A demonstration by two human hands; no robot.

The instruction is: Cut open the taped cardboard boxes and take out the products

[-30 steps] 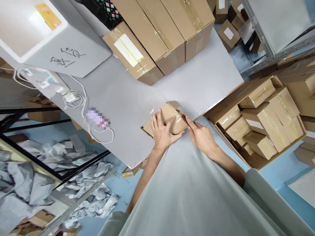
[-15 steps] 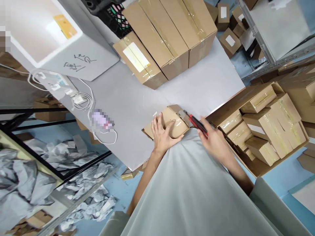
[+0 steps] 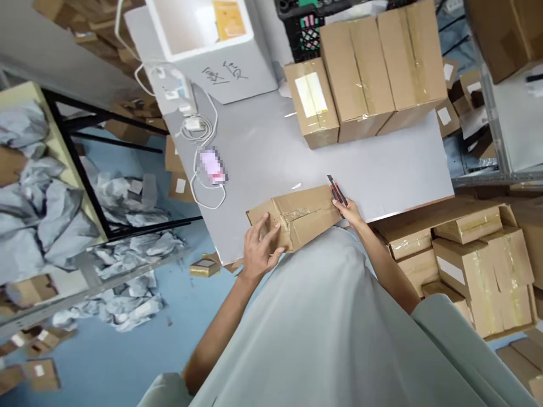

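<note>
A taped cardboard box lies at the near edge of the grey-white table, close against my clothing. Spread fingers of my left hand rest on its left end, with the thumb near the lower edge; the hand is open. My right hand is closed around a red and black utility knife at the box's right end. The knife points up and away from me, its tip over the table. Brown tape on the box looks wrinkled near the middle.
Large taped boxes stand at the back beside a white foam box. A phone and coiled white cable lie left. At right is a big carton of smaller boxes. Grey parcel bags fill the left shelving.
The box has turned, so a longer taped side now shows. My left hand has shifted to its left end. The knife has moved off the box's top edge to its right end. The view has rotated.
</note>
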